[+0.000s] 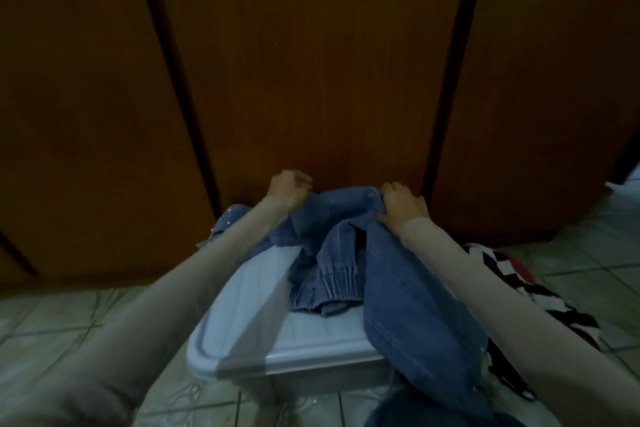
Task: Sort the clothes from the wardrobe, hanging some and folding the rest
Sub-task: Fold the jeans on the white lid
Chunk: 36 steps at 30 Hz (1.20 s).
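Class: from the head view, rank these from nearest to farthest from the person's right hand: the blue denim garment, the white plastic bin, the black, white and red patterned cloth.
1. Blue denim garment: gripped by the right hand.
2. Patterned cloth: on the floor, right.
3. White plastic bin: below, left; nearly tied with the cloth.

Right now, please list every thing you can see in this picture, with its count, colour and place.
denim garment: one, blue, with gathered elastic cuffs, lying over the storage box and hanging off its right side toward the floor.
storage box: one, pale white plastic with a lid, on the floor before the wardrobe.
patterned cloth: one, black, white and red, on the floor right of the box.
wardrobe doors: three panels visible, brown wood, closed, behind everything.
floor tiles: pale green-grey, underneath.
left hand: one, gripping the garment's far left edge.
right hand: one, gripping the garment's far right edge.
sleeves: two, beige, covering both forearms.
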Motion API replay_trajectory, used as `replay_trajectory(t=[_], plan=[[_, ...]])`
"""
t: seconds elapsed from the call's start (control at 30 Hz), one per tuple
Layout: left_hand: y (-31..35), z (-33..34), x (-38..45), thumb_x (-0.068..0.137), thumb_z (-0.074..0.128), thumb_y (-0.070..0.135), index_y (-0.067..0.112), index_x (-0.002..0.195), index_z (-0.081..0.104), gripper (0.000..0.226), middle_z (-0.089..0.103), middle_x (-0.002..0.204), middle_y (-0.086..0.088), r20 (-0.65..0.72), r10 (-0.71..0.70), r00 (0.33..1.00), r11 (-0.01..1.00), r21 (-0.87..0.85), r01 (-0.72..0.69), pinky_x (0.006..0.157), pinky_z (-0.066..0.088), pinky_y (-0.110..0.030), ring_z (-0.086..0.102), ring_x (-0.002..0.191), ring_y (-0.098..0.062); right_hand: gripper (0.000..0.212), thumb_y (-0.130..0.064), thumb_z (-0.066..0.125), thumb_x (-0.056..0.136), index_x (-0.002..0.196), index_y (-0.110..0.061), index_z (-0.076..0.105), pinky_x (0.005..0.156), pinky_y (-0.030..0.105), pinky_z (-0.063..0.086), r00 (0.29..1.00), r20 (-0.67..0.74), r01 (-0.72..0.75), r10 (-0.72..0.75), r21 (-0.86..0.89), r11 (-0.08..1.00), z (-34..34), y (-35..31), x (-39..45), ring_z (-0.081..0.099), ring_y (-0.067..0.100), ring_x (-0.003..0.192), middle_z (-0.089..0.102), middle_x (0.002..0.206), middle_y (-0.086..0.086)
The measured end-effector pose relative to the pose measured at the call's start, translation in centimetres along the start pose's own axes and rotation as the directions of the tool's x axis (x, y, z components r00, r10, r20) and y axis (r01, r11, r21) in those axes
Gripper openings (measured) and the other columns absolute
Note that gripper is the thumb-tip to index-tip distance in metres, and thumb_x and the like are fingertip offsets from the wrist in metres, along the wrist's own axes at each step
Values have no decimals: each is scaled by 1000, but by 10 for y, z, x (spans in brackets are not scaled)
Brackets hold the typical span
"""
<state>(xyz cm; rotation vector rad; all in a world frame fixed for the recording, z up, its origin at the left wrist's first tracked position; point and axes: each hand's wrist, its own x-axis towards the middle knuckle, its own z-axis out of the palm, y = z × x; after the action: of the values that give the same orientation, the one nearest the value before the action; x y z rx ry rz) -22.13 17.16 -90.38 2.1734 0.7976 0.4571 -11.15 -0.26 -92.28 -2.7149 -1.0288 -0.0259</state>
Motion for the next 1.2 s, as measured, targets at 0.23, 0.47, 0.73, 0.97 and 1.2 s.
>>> replay_trajectory(t=[0.23, 0.47, 0.73, 0.97, 1.2], plan=[[-39, 40, -62, 79, 60, -2, 2, 101, 53, 23, 51, 98, -8, -26, 474, 880, 866, 195, -461, 76, 38, -27, 51, 90, -24, 22, 6, 51, 80, 92, -9, 62, 68, 18, 33, 875, 62, 465, -481, 175, 868, 7, 1, -19, 50, 12, 78, 54, 86, -1], [-57, 45, -86, 67, 82, 38, 11, 114, 49, 63, 43, 105, 2, 302, 449, 841, 842, 172, -511, 77, 31, -14, 42, 95, -9, 15, -18, 65, 82, 92, -14, 53, 80, 31, 45, 850, 246, 436, -465, 166, 885, 31, -8, -24, 57, 21, 91, 62, 97, 8], [-72, 44, -90, 64, 73, 32, 9, 121, 46, 67, 50, 119, -9, 304, 445, 842, 819, 244, -520, 87, 46, -34, 53, 105, -24, 76, -48, 81, 61, 117, -18, 40, 93, 41, 44, 867, 341, 355, -363, 88, 931, 31, -8, -40, 52, 25, 111, 52, 123, 3], [-28, 21, -70, 94, 50, 12, 1, 107, 53, 17, 62, 87, -16, 123, 434, 892, 867, 210, -451, 68, 43, -38, 58, 78, -29, 109, -57, 74, 66, 145, -14, 12, 98, 43, 42, 934, 292, 226, -205, -41, 973, 29, -28, -48, 48, 31, 122, 45, 138, 11], [39, -24, -34, 99, 41, 15, 5, 113, 54, 21, 59, 91, -17, 92, 499, 862, 710, 526, -468, 68, 42, -39, 57, 85, -34, 50, -22, 63, 86, 130, -10, 42, 81, 34, 49, 995, 98, 0, -17, 172, 985, -34, -29, -33, 56, 30, 105, 54, 122, 14]])
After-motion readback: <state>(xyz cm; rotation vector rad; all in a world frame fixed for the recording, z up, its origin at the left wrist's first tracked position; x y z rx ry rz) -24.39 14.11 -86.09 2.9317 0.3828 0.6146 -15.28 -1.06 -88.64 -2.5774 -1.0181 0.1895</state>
